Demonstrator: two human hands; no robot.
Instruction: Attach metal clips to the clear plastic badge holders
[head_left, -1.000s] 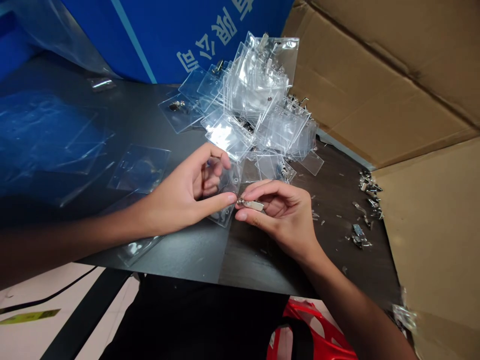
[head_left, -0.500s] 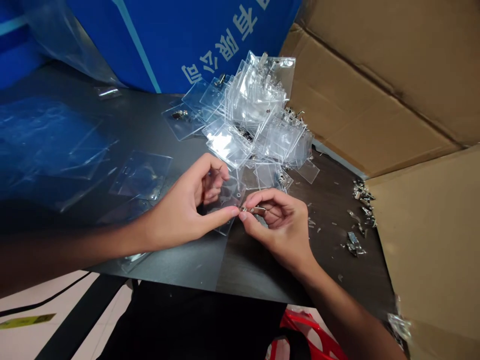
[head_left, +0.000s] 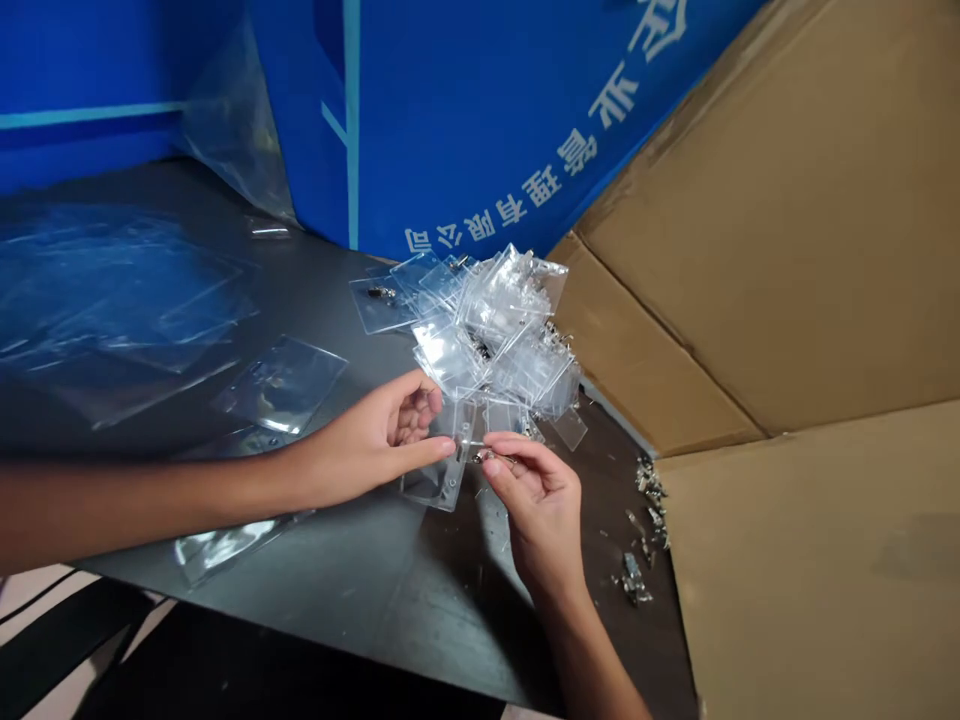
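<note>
My left hand (head_left: 379, 450) pinches a clear plastic badge sleeve (head_left: 439, 478) by its upper edge, just above the dark table (head_left: 360, 570). My right hand (head_left: 536, 500) is closed on a small metal clip (head_left: 489, 457) and holds it against the edge of that sleeve, fingertips almost touching those of the left. Right behind both hands lies a heap of clear badge sleeves (head_left: 495, 335), several with metal clips on them.
Loose metal clips (head_left: 641, 530) are scattered at the table's right edge, beside a large brown cardboard box (head_left: 787, 300). Flat clear sleeves (head_left: 281, 385) and plastic film (head_left: 112, 310) lie on the left. A blue panel (head_left: 480, 110) with white characters stands at the back.
The view has tilted up and pulled back, so hands and heap sit lower and smaller in the picture. Both hands keep their hold on sleeve and clip, pressed together.
</note>
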